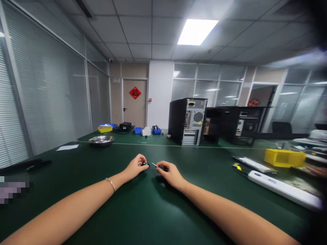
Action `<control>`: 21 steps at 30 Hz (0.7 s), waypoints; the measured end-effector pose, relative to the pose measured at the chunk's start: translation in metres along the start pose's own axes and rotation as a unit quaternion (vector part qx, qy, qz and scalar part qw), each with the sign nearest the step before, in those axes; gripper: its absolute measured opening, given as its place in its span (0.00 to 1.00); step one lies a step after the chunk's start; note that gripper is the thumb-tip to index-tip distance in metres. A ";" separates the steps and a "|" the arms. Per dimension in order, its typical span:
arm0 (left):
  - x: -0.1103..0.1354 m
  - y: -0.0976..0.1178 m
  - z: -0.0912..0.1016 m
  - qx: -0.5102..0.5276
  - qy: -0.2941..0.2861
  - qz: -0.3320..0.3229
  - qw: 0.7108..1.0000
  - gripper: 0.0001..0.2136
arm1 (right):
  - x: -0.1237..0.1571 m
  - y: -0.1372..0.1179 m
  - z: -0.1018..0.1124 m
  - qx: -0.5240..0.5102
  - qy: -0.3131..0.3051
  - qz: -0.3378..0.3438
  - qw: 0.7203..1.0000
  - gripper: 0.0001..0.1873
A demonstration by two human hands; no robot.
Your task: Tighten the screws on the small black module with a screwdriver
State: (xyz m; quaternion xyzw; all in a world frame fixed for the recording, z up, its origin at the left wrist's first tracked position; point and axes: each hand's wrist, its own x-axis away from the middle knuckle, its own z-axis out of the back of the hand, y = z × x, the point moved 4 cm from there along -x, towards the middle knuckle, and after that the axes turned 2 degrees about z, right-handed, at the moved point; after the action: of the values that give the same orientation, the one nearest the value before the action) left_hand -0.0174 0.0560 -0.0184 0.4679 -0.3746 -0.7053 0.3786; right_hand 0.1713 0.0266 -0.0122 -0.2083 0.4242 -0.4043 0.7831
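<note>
My left hand [137, 167], with a bracelet on its wrist, is closed just left of the middle of the green tabletop [122, 211]. Pinched between its thumb and fingers is a small green-and-black piece [145, 164], partly covered by the fingertips and too small to name for certain. My right hand [170, 173] is closed round a thin tool with a bright metal tip [154, 165]. That tip points left at the small piece, with a little gap between them. The tool's other end is hidden in my palm.
A steel bowl [102, 140] and white paper [67, 147] lie at the left. Small blue bins [138, 130] stand at the back. A computer tower [188, 122] rises behind my right hand. Rightward are a white power strip [282, 189] and a yellow bin [284, 158].
</note>
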 end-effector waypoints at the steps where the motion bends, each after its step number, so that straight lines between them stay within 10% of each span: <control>1: 0.000 -0.001 -0.001 0.004 -0.004 0.010 1.000 0.14 | 0.000 0.000 0.000 0.002 0.001 0.001 1.000 0.11; 21: -0.006 -0.021 0.004 -0.081 0.047 -0.039 0.995 0.11 | 0.002 -0.003 0.000 0.018 0.002 0.013 1.000 0.11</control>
State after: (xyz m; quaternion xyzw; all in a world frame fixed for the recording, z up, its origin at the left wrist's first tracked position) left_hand -0.0232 0.0710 -0.0333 0.4821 -0.2795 -0.7249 0.4049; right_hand 0.1709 0.0228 -0.0112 -0.1876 0.4210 -0.4022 0.7910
